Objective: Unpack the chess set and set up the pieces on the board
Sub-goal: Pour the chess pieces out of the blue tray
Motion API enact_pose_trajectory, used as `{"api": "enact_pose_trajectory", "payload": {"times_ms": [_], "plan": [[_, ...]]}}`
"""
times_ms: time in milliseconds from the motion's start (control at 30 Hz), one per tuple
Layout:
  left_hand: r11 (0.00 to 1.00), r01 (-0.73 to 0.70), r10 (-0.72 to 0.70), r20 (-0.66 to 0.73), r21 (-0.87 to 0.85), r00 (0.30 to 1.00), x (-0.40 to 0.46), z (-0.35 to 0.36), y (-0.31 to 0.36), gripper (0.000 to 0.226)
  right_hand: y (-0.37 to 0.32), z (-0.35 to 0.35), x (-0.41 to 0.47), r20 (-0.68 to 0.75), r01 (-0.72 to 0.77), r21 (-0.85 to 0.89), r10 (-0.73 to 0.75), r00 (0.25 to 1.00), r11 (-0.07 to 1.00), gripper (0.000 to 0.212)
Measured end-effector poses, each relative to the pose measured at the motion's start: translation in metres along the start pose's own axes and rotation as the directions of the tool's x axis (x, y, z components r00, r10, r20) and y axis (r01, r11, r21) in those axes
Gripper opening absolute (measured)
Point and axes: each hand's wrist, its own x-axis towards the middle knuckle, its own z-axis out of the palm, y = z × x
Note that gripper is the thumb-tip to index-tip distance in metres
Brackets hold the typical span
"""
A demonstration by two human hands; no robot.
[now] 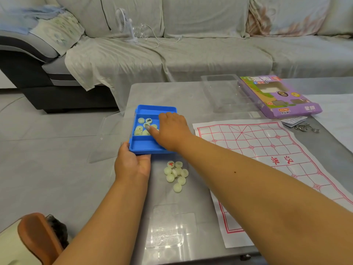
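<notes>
This is a home living room. A long grey sofa (191,54) draped in a light cover runs along the far side, with patterned pillows (57,31) at its ends and a small white desk fan (126,25) standing on the seat. A low glass-topped coffee table (172,96) stands before it on a pale tiled floor (47,150).

The right hand (172,131) covers the right part of the blue tray (145,145), so the pieces (142,129) under it cannot be counted. The left hand (131,163) hides the tray's near left corner. The markings on most loose pieces (176,175) are too small to read. The paper board (267,150) is partly hidden by the right forearm and cut off by the right edge.
</notes>
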Motion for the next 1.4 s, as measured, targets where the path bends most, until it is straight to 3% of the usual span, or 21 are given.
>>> {"api": "enact_pose_trajectory", "payload": {"times_ms": [100,200,333,800,1000,1233,1400], "plan": [[1.0,0.0,0.001,0.023,-0.006,1.0,-0.001,0.001,-0.002,0.022,-0.009,0.002,0.001,0.096,-0.075,0.152,0.06,0.994,0.986,0.062],[1.0,0.027,-0.027,0.056,0.006,0.998,-0.003,0.001,-0.005,0.023,-0.015,0.003,0.001,0.15,-0.021,0.118,0.003,0.989,0.993,0.06],[0.999,0.04,-0.039,0.075,-0.016,0.996,-0.003,0.003,-0.005,0.024,-0.02,0.001,0.004,0.11,0.056,0.108,-0.067,0.992,0.993,0.054],[0.997,0.05,-0.048,0.027,-0.055,0.998,-0.003,0.005,-0.002,0.022,-0.021,0.001,0.012,0.161,0.106,0.079,-0.118,0.98,0.991,0.041],[0.997,0.049,-0.048,0.022,-0.051,0.999,-0.006,0.008,-0.003,0.024,-0.018,-0.006,0.013,0.149,0.089,0.056,-0.097,0.984,0.994,0.025],[0.997,0.053,-0.051,0.034,-0.058,0.998,-0.009,0.008,-0.001,0.027,-0.017,-0.001,0.012,0.072,0.189,0.006,-0.189,0.979,0.982,0.04],[0.997,0.067,-0.067,0.002,-0.048,0.998,-0.01,0.01,-0.003,0.025,-0.011,-0.002,0.017,0.046,0.135,0.069,-0.139,0.989,0.988,0.039]]}}
